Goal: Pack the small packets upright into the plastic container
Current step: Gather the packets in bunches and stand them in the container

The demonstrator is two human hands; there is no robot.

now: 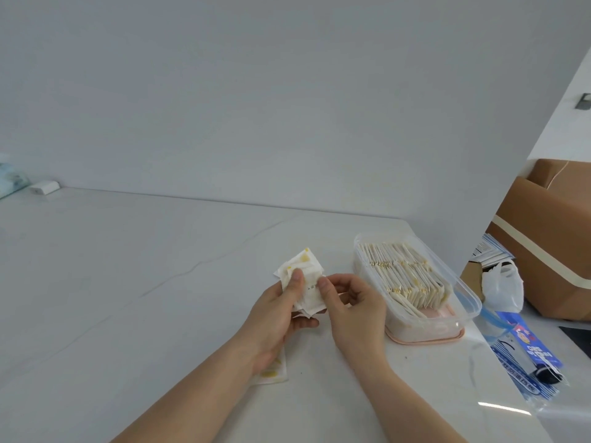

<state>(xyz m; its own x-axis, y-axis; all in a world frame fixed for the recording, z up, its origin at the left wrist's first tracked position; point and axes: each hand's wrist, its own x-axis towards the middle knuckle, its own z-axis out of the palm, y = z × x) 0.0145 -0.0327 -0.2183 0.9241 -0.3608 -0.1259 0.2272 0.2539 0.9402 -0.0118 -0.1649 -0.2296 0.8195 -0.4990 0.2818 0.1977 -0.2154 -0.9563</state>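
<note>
My left hand point(281, 311) grips a fanned stack of small white packets point(303, 273) with yellow marks, thumb on top, above the white table. My right hand point(355, 305) pinches the right edge of the same stack with thumb and fingers. To the right stands the clear plastic container point(467, 295) on a pink base, holding several packets point(412, 276) packed upright in rows, with a gap at its near end. One more packet point(275, 372) lies flat on the table, partly hidden under my left wrist.
The white table point(144, 282) meets a wall at the back. A blue-printed plastic bag point(524, 356) lies at the table's right edge. Beyond it are a white plastic bag point(502, 286) and cardboard boxes point(550, 238). A small white block point(44, 188) sits at the far left.
</note>
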